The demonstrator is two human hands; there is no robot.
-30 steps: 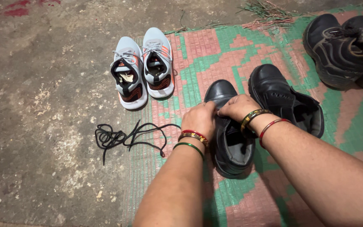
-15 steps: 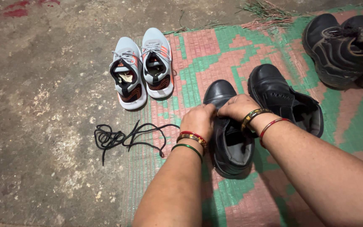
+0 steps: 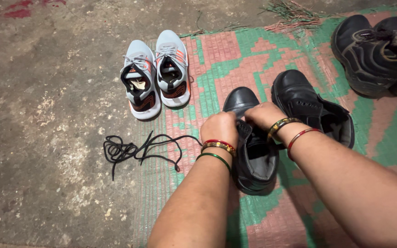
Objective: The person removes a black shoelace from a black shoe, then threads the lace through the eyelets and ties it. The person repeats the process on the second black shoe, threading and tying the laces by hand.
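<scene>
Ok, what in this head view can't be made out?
- Front of the near black boot: left hand and right hand cover it, so no lace visible there.
- Fingertips: curled out of sight on the boot.
- Dark shoes, top right: cut off by the frame edge.
- Second black boot: partly behind the right wrist.

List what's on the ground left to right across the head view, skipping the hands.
Loose black shoelace → grey sneaker pair → black shoe being handled → second black shoe → worn dark shoes at the far right.
</scene>
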